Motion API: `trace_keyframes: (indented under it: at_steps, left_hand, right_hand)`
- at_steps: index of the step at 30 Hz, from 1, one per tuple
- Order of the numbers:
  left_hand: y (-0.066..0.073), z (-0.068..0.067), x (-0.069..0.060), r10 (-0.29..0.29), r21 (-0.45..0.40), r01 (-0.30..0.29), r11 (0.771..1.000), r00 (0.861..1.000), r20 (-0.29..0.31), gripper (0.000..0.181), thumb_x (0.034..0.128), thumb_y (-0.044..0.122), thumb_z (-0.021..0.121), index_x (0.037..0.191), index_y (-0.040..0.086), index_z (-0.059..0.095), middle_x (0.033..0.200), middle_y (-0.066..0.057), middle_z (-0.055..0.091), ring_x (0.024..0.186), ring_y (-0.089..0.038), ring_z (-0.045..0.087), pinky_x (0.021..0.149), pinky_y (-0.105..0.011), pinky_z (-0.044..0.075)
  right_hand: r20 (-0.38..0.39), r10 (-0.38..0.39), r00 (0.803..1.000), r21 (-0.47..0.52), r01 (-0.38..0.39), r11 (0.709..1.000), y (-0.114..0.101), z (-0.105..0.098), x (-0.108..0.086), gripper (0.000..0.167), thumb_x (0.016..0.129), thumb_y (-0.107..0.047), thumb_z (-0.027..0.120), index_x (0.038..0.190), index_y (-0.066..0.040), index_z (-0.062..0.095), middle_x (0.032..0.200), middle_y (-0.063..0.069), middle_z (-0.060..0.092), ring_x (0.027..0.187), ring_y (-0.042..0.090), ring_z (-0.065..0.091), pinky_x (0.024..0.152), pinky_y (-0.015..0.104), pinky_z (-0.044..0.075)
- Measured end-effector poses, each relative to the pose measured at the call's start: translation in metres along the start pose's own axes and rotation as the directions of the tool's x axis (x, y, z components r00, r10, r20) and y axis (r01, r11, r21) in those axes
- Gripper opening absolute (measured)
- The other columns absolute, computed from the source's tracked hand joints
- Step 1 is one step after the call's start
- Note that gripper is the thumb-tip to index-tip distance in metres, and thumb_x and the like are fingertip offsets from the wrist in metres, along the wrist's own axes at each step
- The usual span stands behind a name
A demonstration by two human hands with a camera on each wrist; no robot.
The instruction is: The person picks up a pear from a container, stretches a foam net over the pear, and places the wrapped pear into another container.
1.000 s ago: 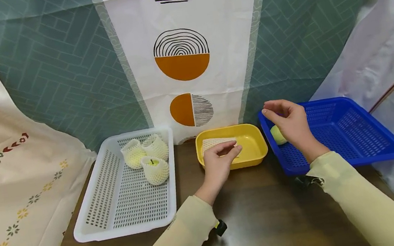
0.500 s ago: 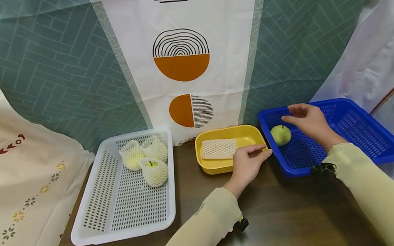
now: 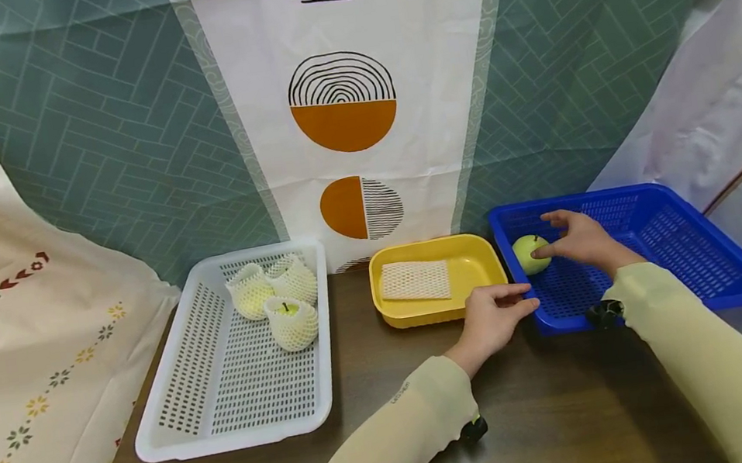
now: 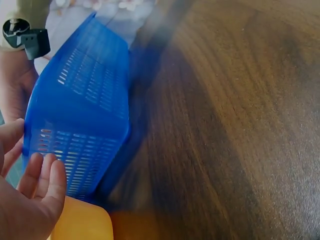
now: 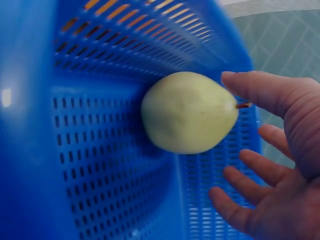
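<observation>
A pale green pear [image 5: 187, 112] with a brown stem lies in the left end of the blue basket [image 3: 655, 249]. Over it is my right hand [image 3: 579, 239], fingers spread and nothing gripped; in the right wrist view the thumb [image 5: 265, 89] comes close to the stem end, and I cannot tell if it touches. My left hand [image 3: 492, 325] is at the basket's left rim with loosely bent fingers. In the left wrist view its fingertips [image 4: 47, 172] lie along the outer wall; contact with the rim is unclear.
Between the baskets stands a yellow tray [image 3: 481, 264] holding flat white foam netting [image 3: 415, 280]. On the left, a white basket [image 3: 187, 436] contains three pears [image 3: 291, 322] in foam sleeves. All stand on a dark wooden table [image 3: 395, 416] before a patterned cloth [image 3: 120, 139].
My left hand has moved right from above the yellow tray to the blue basket's rim. My right hand has lowered into the blue basket beside the pear.
</observation>
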State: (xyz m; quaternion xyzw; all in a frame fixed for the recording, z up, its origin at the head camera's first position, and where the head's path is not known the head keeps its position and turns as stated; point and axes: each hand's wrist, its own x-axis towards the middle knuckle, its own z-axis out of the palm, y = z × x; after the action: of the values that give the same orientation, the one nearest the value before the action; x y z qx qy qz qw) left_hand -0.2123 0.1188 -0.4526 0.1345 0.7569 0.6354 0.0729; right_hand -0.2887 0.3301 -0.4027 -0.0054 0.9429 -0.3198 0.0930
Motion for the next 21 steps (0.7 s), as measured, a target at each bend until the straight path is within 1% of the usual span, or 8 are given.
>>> trace_keyframes:
  at_steps: [5,11,18,21]
  left_hand:
    - [-0.004,0.000,0.004,0.020,-0.026,-0.019,0.999,0.999,0.025,0.024,0.0786,0.026,0.075,0.102,0.020,0.074,0.100,0.001,0.073,0.077,0.004,0.063,0.068,-0.014,0.052]
    - [-0.008,-0.005,0.006,0.010,-0.057,-0.007,0.998,0.999,0.049,0.024,0.0782,0.027,0.075,0.102,0.023,0.073,0.099,0.000,0.073,0.077,0.003,0.063,0.069,-0.015,0.052]
    - [-0.009,-0.003,0.005,0.019,-0.079,-0.015,0.997,0.998,0.051,0.025,0.0778,0.024,0.076,0.103,0.020,0.073,0.100,-0.004,0.073,0.079,-0.002,0.064,0.067,-0.015,0.052]
    - [-0.009,-0.001,0.005,0.011,-0.080,-0.007,0.997,0.999,0.050,0.027,0.0781,0.022,0.075,0.104,0.017,0.073,0.099,-0.004,0.073,0.079,-0.002,0.064,0.067,-0.015,0.052]
  right_hand:
    - [0.005,0.001,1.000,-0.049,0.000,0.999,-0.001,0.006,0.004,0.092,0.076,-0.041,0.074,0.146,-0.003,0.027,0.144,0.031,0.030,0.125,0.049,0.036,0.095,0.061,0.039]
    - [0.038,-0.002,0.999,-0.087,0.005,0.996,-0.010,0.009,0.005,0.093,0.077,-0.041,0.074,0.146,-0.002,0.025,0.144,0.032,0.029,0.125,0.050,0.036,0.096,0.063,0.037]
    - [0.099,0.010,0.995,-0.169,0.007,0.986,-0.016,0.006,0.011,0.093,0.077,-0.038,0.074,0.146,-0.001,0.024,0.144,0.033,0.028,0.125,0.052,0.033,0.096,0.064,0.036]
    - [0.127,0.000,0.992,-0.202,0.026,0.979,-0.017,0.005,0.015,0.095,0.075,-0.035,0.076,0.145,0.003,0.025,0.141,0.034,0.032,0.122,0.051,0.038,0.094,0.063,0.038]
